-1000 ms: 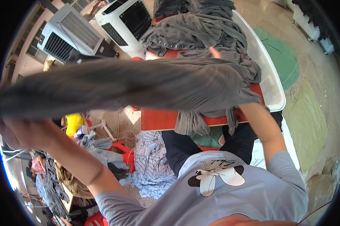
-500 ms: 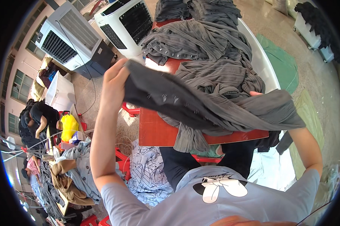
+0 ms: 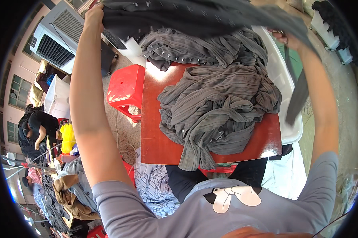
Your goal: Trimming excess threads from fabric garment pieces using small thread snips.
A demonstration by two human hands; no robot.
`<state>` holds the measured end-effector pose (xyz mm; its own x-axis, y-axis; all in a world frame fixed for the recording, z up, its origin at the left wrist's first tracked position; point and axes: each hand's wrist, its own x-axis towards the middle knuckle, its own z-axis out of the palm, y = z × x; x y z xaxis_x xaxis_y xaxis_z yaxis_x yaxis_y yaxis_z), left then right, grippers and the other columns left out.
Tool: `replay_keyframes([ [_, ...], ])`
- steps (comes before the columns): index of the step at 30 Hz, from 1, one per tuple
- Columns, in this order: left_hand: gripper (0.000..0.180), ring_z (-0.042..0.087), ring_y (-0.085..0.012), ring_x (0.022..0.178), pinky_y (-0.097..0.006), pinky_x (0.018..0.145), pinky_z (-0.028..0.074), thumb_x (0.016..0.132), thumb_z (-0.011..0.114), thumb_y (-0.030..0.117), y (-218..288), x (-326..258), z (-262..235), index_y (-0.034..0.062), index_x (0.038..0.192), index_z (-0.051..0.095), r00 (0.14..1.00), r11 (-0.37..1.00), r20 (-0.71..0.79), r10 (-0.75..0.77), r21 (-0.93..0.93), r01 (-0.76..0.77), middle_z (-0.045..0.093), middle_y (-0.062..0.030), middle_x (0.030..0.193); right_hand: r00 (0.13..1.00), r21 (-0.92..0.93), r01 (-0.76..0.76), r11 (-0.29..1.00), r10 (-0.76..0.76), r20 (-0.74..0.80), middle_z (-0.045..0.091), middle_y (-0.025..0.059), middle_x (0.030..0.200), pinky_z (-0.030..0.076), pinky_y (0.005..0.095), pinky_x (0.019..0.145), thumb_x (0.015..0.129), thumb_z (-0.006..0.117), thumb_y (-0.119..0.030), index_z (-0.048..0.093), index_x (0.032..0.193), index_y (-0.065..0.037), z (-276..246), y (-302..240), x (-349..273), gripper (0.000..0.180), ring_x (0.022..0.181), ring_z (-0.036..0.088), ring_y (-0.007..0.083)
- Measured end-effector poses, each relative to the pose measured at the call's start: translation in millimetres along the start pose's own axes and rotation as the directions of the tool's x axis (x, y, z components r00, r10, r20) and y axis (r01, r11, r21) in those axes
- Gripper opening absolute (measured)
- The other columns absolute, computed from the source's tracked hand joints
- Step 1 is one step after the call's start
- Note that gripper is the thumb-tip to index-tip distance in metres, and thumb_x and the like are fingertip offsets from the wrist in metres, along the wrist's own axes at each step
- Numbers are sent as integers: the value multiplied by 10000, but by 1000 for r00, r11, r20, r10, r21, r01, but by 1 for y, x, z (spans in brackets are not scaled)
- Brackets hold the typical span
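Both arms are raised, and a dark grey garment (image 3: 195, 16) is stretched between the two hands along the top of the view.

Left hand (image 3: 93, 16): closed in a fist on the left end of the garment, at the upper left, above the white air cooler (image 3: 58, 37).

Right hand (image 3: 284, 36): closed on the right part of the same garment, at the upper right; the fingers are partly covered by cloth. A narrow strip of the garment hangs down past the right forearm, in front of the white tub (image 3: 282, 91).

Position of the garment: held in the air, spread wide, well clear of the table surface (its underside shows a row of small light studs or buttons).

Below the raised garment:
- A red-brown table top (image 3: 155, 139) carries a crumpled pile of grey ribbed garments (image 3: 218, 107); one end of the pile hangs over the near edge.
- A red plastic stool (image 3: 125, 89) stands just beside the table's left edge.
- The white tub adjoins the table's right edge.

Surroundings: at the far left, another person in dark clothing (image 3: 36, 127) bends over, with a yellow item (image 3: 67, 137) close by. Mixed clothing (image 3: 70, 190) lies heaped at the lower left. A light patterned cloth (image 3: 153, 184) lies under the table's near left corner.
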<state>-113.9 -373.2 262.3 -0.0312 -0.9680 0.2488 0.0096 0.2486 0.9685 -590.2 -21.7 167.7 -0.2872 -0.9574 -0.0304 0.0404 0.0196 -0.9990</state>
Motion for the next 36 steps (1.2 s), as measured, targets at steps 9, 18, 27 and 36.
replay_keyframes([
  [9,268,634,-153,722,-315,664,518,892,661,296,-111,-108,21,96,1062,716,904,824,372,212,429,-370,695,-54,852,965,-995,-98,-8,244,-97,666,126,793,508,383,680,768,669,-162,642,937,-4,-27,67,-25,233,720,632,263],
  [18,280,545,-344,1095,-433,953,426,809,716,89,-139,-374,-15,15,1054,603,723,663,615,315,403,-631,581,-158,1187,991,-871,112,478,10,133,659,97,863,499,336,721,891,622,-119,610,990,-27,40,134,-139,136,797,632,198],
  [27,211,620,-294,869,-387,770,463,759,693,-29,-134,-537,1,60,944,647,739,860,606,296,168,-482,645,-91,901,782,-576,618,535,-345,519,684,134,1007,557,351,722,721,680,6,578,1262,-102,215,171,-213,561,856,690,300],
  [36,539,511,-387,1092,-465,941,426,739,703,30,-169,-464,-21,-5,1229,482,918,692,133,374,619,-371,520,-211,1151,986,-629,144,764,-54,160,551,34,714,392,257,583,890,630,-35,572,904,1,160,175,-274,70,633,479,97],
])
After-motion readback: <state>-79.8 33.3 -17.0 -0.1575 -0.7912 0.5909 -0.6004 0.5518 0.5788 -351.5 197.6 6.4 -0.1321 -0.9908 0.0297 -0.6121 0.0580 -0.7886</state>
